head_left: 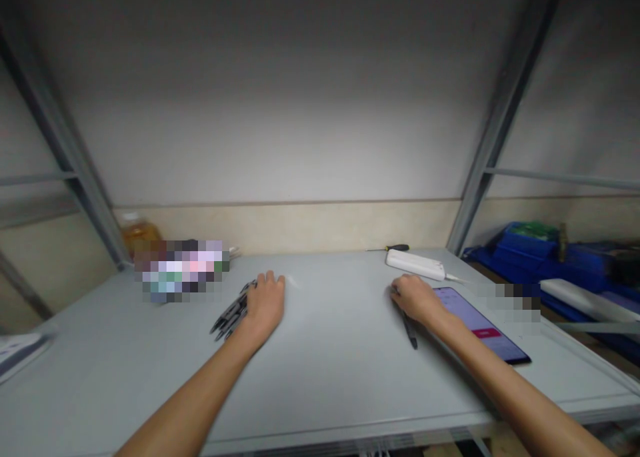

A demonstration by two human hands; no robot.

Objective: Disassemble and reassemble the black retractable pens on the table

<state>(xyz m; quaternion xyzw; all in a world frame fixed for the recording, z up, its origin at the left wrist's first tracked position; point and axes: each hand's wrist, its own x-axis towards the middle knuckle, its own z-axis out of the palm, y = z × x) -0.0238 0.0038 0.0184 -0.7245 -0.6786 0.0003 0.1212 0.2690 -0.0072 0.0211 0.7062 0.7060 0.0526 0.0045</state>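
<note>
My left hand (pixel 267 305) lies palm down on the grey table, its fingers stretched forward. Under its left side and beside it is a bundle of dark pens (pixel 231 318); the palm hides part of them. On the right, my right hand (pixel 414 298) has its fingers curled down around one black pen (pixel 411 334), whose lower end sticks out toward me on the tabletop. The pen's upper end is hidden by the fingers. A phone (pixel 486 332) with a lit screen rests partly behind my right forearm.
A white power strip (pixel 415 264) with a cable and a screwdriver (pixel 398 248) lie at the back right. Pixelated items (pixel 185 269) and an amber bottle (pixel 139 233) stand back left. Metal posts (pixel 475 184) flank the table (pixel 330 364); blue bins (pixel 523 244) are beyond the right edge.
</note>
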